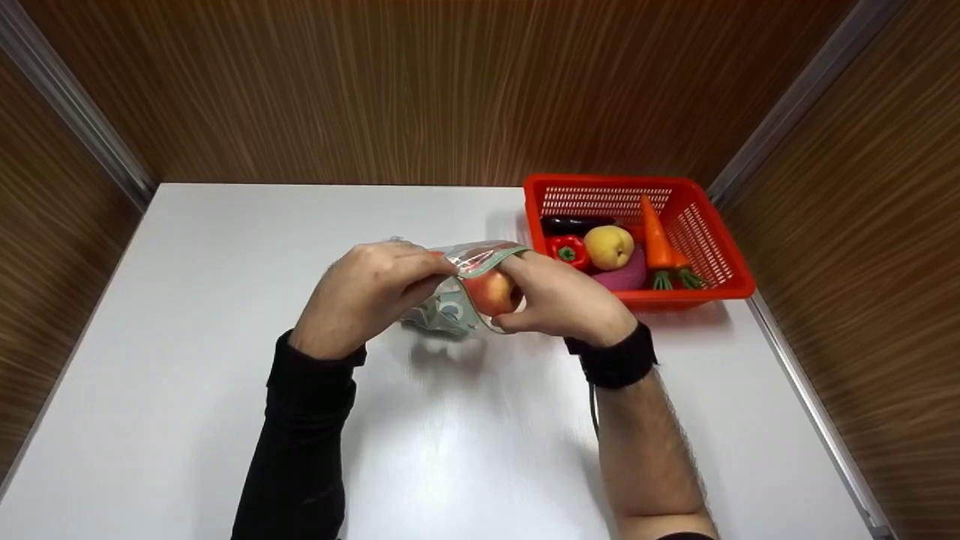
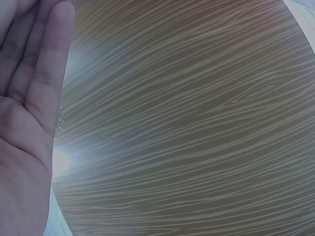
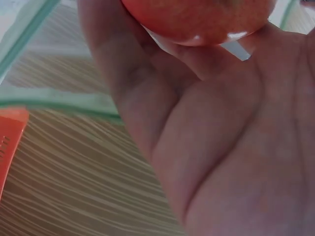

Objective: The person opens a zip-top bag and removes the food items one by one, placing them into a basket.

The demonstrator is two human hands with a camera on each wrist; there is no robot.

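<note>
Above the middle of the white table (image 1: 187,337), both hands work at a clear zip bag (image 1: 450,300) with a green-edged mouth. My left hand (image 1: 375,289) pinches the bag's upper edge. My right hand (image 1: 555,296) grips a red-orange apple (image 1: 491,291) at the bag's mouth, with the bag's rim lying over its fingers. In the right wrist view the apple (image 3: 197,19) sits against the palm (image 3: 236,147), with the green bag edge (image 3: 54,98) behind. The left wrist view shows only the edge of the left hand (image 2: 24,123) against the wood wall.
A red plastic basket (image 1: 712,247) stands at the table's back right. It holds a yellow apple (image 1: 609,246), a red pepper (image 1: 568,250), a dark eggplant (image 1: 574,223), a carrot (image 1: 658,240) and a purple vegetable (image 1: 626,276). Wood-grain walls surround the table.
</note>
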